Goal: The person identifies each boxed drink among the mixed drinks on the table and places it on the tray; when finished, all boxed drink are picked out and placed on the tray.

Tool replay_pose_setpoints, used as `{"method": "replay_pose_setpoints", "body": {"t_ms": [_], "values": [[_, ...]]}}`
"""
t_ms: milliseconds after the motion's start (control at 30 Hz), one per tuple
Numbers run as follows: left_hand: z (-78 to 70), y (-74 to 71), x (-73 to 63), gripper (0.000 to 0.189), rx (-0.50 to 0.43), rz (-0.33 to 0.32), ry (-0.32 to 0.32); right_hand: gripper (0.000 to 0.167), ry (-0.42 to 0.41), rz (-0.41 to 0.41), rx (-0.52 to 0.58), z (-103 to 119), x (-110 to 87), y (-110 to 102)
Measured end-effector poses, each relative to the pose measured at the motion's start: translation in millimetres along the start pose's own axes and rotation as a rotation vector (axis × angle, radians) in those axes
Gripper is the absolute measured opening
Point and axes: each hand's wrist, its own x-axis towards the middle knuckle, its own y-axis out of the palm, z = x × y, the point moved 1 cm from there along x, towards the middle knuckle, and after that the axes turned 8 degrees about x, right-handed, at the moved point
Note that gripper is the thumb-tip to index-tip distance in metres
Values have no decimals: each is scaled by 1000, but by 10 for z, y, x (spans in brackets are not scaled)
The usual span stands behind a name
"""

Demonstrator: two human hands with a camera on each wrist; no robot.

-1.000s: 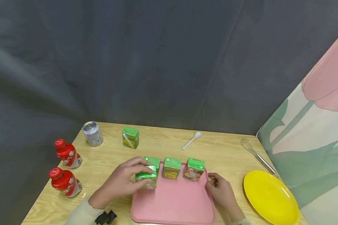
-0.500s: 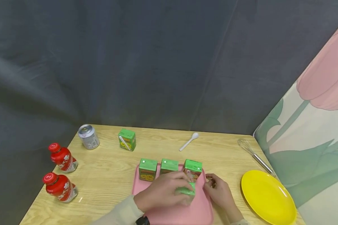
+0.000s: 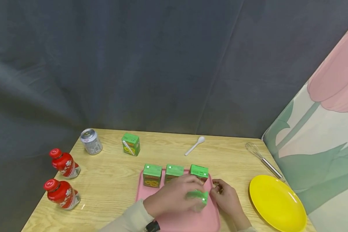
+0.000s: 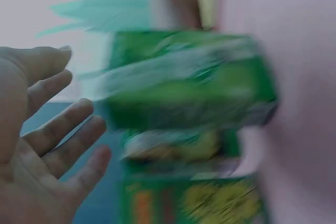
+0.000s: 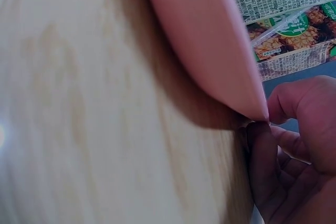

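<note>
My left hand hovers over the right part of the pink tray. Beside its fingers is a green juice box. In the left wrist view, the fingers are spread and a gap separates them from that blurred juice box. Three more juice boxes line the tray's far side: left, middle and right. My right hand pinches the tray's right rim between thumb and fingers, seen closely in the right wrist view, where the tray edge meets the fingertips.
Two red bottles and a silver can stand on the left. Another juice box with a straw and a white spoon are farther back. On the right lie a whisk and a yellow plate.
My left hand has carried a juice box from the tray's left side to its right part, and its fingers have come off it. My right hand keeps its pinch on the rim.
</note>
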Motion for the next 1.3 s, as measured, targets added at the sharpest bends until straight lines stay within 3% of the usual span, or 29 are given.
{"method": "replay_pose_setpoints", "body": {"t_ms": [133,267,367,467,633,900,1167,1300], "values": [[108,-420,-26,16,62,-186,-22,33,17,-7,3,9,-8,-4],[448,-877,-198,18,110,-342,-142,33,19,-16,-3,7,-12,-1],[741,-1109,-391,20,153,-369,-275,32,17,-27,-19,0,-15,-4],[1005,-1243,-576,23,194,-330,-412,31,16,-37,-24,-4,-13,-10],[1387,-1335,-787,30,246,-231,-549,31,8,-28,-12,16,-10,-16],[1750,-1296,-857,48,256,-85,-620,30,6,-24,-10,12,2,22],[1827,-1190,-871,41,293,-141,-680,30,1,-24,-15,-1,8,29],[1820,-1125,-911,47,244,-150,-716,29,21,-31,-12,-17,16,21]]}}
